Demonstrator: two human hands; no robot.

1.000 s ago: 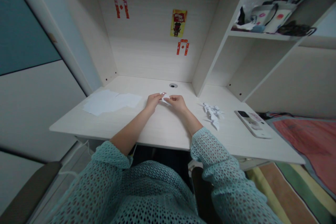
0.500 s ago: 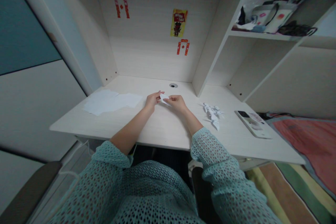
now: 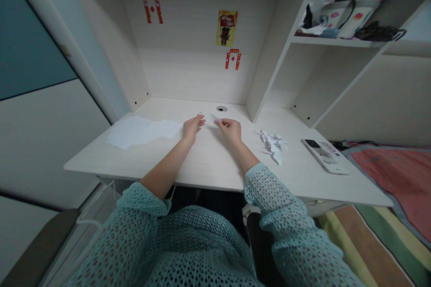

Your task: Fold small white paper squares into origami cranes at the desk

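Both my hands rest on the pale wooden desk (image 3: pixel 208 166) near its middle. My right hand (image 3: pixel 231 128) pinches a small folded white paper piece (image 3: pixel 214 118) at its fingertips. My left hand (image 3: pixel 192 126) sits just left of it with fingers loosely stretched and holds nothing; a small gap separates it from the paper. Sleeves of a teal knit top cover my forearms' lower parts.
Flat white paper sheets (image 3: pixel 141 130) lie to the left. A heap of folded white paper shapes (image 3: pixel 272 143) sits to the right, then a phone (image 3: pixel 325 156). A cable hole (image 3: pixel 221 108) is behind my hands. The upper right shelf holds cups with scissors (image 3: pixel 346 13). A striped blanket (image 3: pixel 387 188) lies at right.
My left hand has let go of the folded paper and drawn slightly away to the left. My right hand has lifted the paper a little farther back. The view shifted slightly.
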